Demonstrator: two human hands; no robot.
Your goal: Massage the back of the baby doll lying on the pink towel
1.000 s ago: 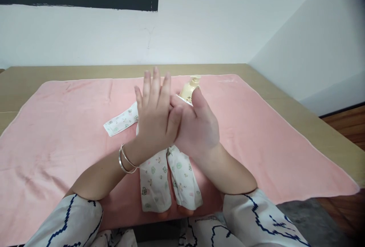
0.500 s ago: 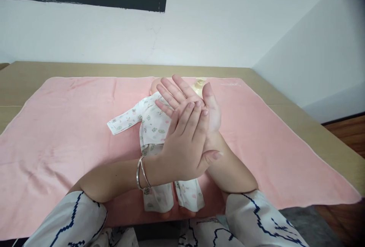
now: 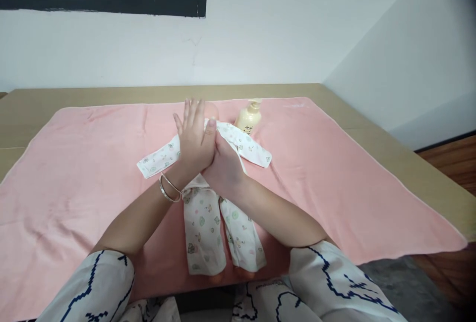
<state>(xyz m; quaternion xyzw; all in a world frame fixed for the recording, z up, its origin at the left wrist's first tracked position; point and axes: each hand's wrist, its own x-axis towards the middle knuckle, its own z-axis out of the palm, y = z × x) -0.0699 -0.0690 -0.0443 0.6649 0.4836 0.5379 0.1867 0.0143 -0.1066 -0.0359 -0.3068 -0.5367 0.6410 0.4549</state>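
Left hand [image 3: 194,144] has swung upright; right hand [image 3: 226,166] has shifted left

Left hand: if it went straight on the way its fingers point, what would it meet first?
Probably the white wall beyond the table. The left hand looks raised above the pink cloth, but depth is unclear in this single view.
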